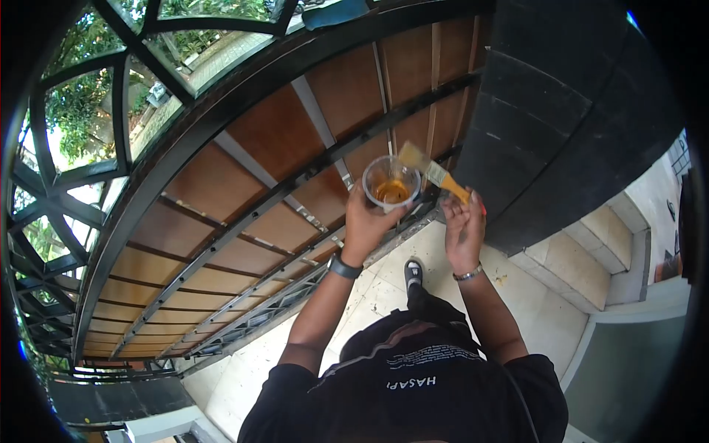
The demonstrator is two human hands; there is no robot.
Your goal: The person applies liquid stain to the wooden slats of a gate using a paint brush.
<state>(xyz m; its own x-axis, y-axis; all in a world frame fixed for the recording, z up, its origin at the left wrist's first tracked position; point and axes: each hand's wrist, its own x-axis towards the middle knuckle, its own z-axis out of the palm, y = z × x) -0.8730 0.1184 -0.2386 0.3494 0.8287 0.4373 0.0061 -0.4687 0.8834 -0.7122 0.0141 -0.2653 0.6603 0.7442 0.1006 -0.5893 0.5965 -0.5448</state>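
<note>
clear cup of amber liquid held in my left hand, brush pinched in my right hand, handle end hidden, bristles kinda blurry

The left hand holds a clear plastic cup with orange-brown liquid in it. The right hand holds a paintbrush by its orange handle, with the bristles up near the cup's rim. Behind them is a big black metal gate with brown panels. Some panels look darker and some look more yellow. Pale floor tiles lie below.
</note>
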